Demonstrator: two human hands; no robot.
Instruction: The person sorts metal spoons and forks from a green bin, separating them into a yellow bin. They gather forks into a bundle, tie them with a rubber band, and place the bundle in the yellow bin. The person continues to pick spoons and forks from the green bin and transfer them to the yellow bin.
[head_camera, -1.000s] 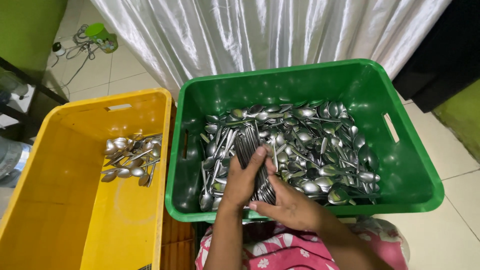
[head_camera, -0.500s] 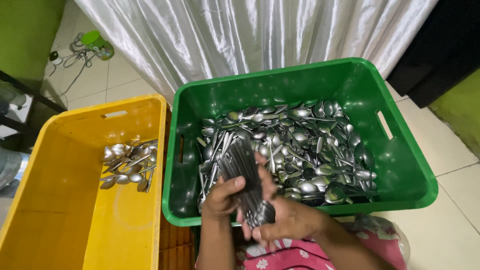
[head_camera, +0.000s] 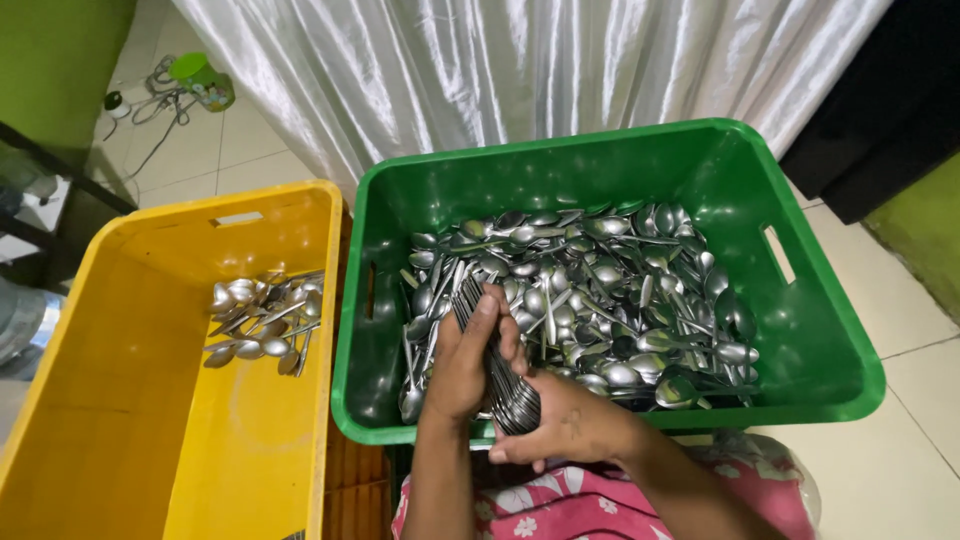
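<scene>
A green plastic crate (head_camera: 800, 350) holds a heap of loose metal spoons (head_camera: 620, 300). Over its near left part, both my hands hold one stacked bundle of spoons (head_camera: 500, 380). My left hand (head_camera: 465, 365) wraps the bundle's handles from the left side. My right hand (head_camera: 560, 425) cups the bowl ends from below, at the crate's front rim. The handles of the bundle point away from me into the crate.
A yellow crate (head_camera: 120, 400) stands to the left with several spoons (head_camera: 262, 320) in its far part. A shiny white curtain (head_camera: 520, 70) hangs behind. Tiled floor lies at the right, cables and a green object (head_camera: 200, 78) at far left.
The bundle of spoons has been drawn back toward the crate's near rim and lifted slightly. My right hand slid under its bowl ends. The camera has tilted a little.
</scene>
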